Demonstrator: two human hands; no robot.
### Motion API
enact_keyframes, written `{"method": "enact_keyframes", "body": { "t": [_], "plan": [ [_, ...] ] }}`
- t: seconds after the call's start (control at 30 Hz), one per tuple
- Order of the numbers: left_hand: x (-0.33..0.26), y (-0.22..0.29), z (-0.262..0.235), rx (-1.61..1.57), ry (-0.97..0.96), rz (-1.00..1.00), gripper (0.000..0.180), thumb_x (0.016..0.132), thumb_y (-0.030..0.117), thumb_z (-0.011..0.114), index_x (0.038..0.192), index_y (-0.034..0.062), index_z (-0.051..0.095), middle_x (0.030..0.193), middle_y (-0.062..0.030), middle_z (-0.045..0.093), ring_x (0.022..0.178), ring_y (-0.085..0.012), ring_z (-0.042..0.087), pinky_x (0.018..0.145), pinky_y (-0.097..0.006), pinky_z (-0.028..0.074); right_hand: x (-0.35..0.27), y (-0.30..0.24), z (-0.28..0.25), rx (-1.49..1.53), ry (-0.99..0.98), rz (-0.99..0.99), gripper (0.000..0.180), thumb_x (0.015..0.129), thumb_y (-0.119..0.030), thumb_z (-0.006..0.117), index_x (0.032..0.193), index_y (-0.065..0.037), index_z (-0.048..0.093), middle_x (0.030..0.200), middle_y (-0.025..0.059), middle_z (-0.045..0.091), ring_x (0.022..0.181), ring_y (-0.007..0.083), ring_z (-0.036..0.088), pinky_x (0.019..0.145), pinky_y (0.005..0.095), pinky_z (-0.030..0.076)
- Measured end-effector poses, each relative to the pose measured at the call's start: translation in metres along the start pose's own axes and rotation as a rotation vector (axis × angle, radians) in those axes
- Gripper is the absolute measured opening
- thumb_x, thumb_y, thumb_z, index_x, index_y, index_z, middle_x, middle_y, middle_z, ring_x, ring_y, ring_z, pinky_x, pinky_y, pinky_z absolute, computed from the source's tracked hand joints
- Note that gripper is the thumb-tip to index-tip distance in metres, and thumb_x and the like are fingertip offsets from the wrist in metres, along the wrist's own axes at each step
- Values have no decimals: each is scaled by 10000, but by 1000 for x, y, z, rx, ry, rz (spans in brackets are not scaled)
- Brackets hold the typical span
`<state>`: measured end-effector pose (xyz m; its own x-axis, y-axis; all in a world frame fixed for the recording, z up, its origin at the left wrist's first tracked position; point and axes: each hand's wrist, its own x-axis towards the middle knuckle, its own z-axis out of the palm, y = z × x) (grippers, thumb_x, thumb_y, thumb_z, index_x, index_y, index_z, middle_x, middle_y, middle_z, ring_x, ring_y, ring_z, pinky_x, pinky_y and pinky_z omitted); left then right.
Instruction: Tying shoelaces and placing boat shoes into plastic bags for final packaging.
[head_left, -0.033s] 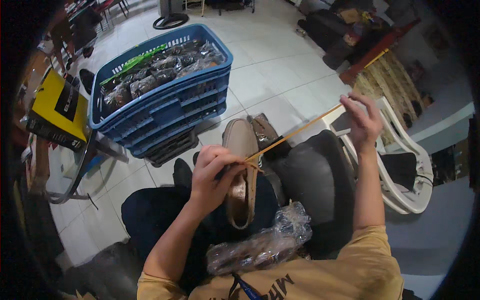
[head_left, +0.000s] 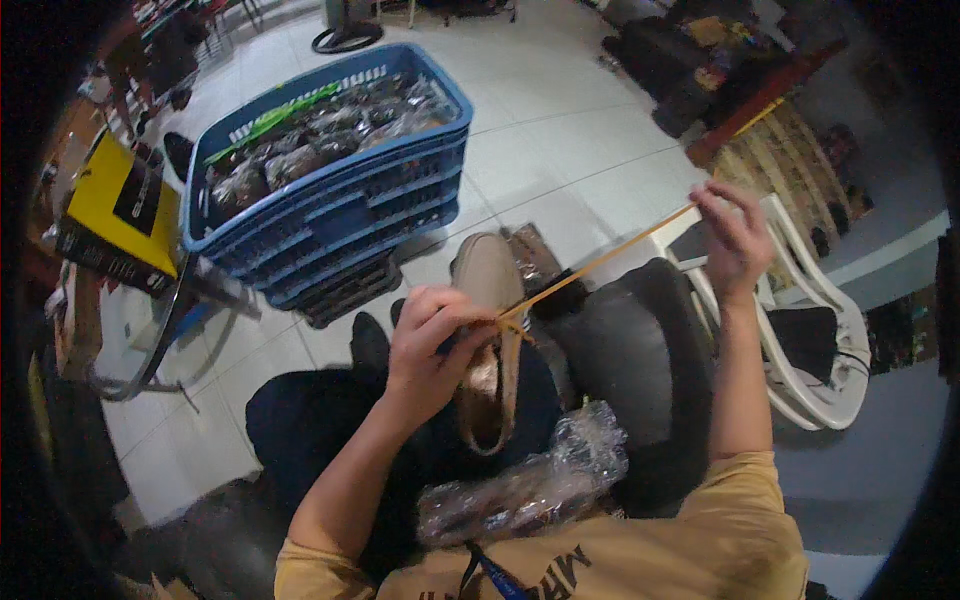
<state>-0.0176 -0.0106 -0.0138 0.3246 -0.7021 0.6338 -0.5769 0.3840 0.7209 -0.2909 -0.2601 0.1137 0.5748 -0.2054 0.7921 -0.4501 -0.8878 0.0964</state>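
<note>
A beige slip-on style shoe [head_left: 487, 268] rests over my dark-clad lap, toe pointing away, its shiny brownish inside showing at the heel end. My left hand [head_left: 437, 335] is closed at the shoe's upper, thumb and fingers pinching a yellowish-tan lace [head_left: 610, 252] near a small loop. From there the lace runs straight and taut, up and to the right. My right hand [head_left: 733, 232], raised, pinches its other stretch between thumb and fingertips. A clear plastic-wrapped bundle [head_left: 525, 495] lies against my body, just below the shoe; what it holds is hard to make out.
A blue plastic crate [head_left: 330, 225] full of plastic-wrapped items stands ahead on the left. Beside it is a yellow and black box [head_left: 125, 210]. A dark cushioned seat [head_left: 625, 350] and a white plastic chair [head_left: 845, 370] are on the right. Brown footwear [head_left: 535, 260] sits beyond the shoe.
The whole view has shifted very slightly. Both hands keep their hold on the lace, and the shoe stays in place on my lap.
</note>
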Motion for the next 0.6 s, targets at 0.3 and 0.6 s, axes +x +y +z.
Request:
{"method": "enact_keyframes", "body": {
  "t": [0.3, 0.6],
  "plan": [
    [2, -1, -3, 28, 5, 48, 221, 770, 118, 866, 987, 128, 820, 903, 0, 693, 875, -211, 610, 805, -340, 479, 13, -114, 50, 1389, -450, 1043, 241, 945, -96, 767, 1156, 5, 708, 1004, 106, 763, 898, 176, 738, 759, 274, 564],
    [3, 1, -6, 18, 13, 42, 248, 747, 94, 869, 988, 133, 826, 898, 4, 684, 860, -212, 615, 806, -347, 488, 2, -144, 86, 1435, -745, 903, 209, 946, -93, 776, 1110, 22, 714, 941, 83, 759, 831, 97, 698, 735, 231, 545]
  ]
}}
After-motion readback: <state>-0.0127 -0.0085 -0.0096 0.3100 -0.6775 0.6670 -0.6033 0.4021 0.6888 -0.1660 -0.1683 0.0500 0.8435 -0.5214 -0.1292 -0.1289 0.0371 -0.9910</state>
